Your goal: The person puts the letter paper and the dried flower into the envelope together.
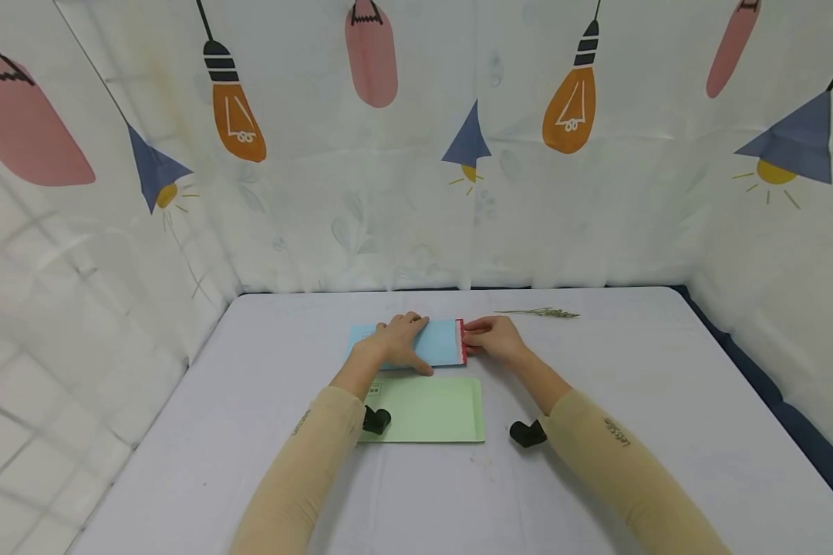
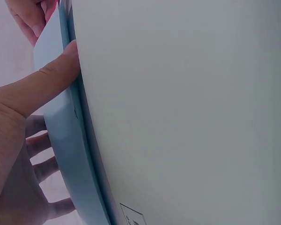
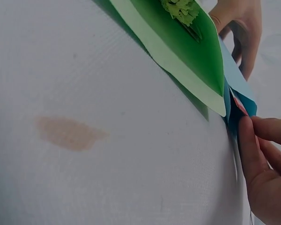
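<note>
A light blue envelope (image 1: pixel 441 344) lies at the middle of the table. My left hand (image 1: pixel 400 339) grips it across its width, thumb at the near edge and fingers along the far edge; the left wrist view shows it bowed between them. At its right end, a red piece with a pale border (image 1: pixel 463 358) sticks out of the opening. My right hand (image 1: pixel 494 338) pinches that red piece between thumb and fingers, right at the envelope's mouth. How far it reaches inside is hidden.
A pale green envelope (image 1: pixel 433 408) lies just nearer; in the right wrist view its mouth gapes around green leaves (image 3: pixel 182 11). Behind my right hand rests a dried sprig (image 1: pixel 548 312). A patterned cloth (image 1: pixel 416 216) hangs behind the white table (image 1: pixel 201 462).
</note>
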Demonstrator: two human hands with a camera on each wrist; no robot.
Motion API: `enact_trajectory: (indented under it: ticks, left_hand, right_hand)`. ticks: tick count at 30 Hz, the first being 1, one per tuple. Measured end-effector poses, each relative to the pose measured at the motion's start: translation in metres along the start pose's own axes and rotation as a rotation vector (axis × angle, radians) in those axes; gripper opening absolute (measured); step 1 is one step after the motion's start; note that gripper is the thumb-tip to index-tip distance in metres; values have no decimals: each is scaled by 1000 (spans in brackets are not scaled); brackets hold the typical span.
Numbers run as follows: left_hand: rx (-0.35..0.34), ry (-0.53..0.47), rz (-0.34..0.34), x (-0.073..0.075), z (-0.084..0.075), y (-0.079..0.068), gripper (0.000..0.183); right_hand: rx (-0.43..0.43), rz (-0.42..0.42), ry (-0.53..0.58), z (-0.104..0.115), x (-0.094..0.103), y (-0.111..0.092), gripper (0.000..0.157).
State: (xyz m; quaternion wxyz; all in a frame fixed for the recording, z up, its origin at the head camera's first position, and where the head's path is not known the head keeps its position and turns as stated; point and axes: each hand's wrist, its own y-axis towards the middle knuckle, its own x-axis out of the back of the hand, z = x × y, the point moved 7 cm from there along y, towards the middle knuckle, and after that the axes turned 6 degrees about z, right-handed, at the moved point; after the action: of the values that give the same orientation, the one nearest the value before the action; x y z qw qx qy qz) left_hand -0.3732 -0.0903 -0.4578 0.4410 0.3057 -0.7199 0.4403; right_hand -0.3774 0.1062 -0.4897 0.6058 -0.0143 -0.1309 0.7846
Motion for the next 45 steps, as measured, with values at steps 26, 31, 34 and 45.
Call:
enact_trajectory:
  ticks: [26,31,34,45]
  left_hand:
    - [-7,5,-7,0,0,-1,109]
    - [-4,16,-11,0,1,-1,109]
    - [-6,22,-12,-1,2,-1,109]
    - [-17,10,-11,-1,1,-1,108]
  right_hand:
    - [17,35,-11,2,-6,-1,27]
    - [20,51,-31,3,10,-6,27]
    - [26,47,-115,2,22,-8,27]
    - [97,-48,-460,10,73,-23,27]
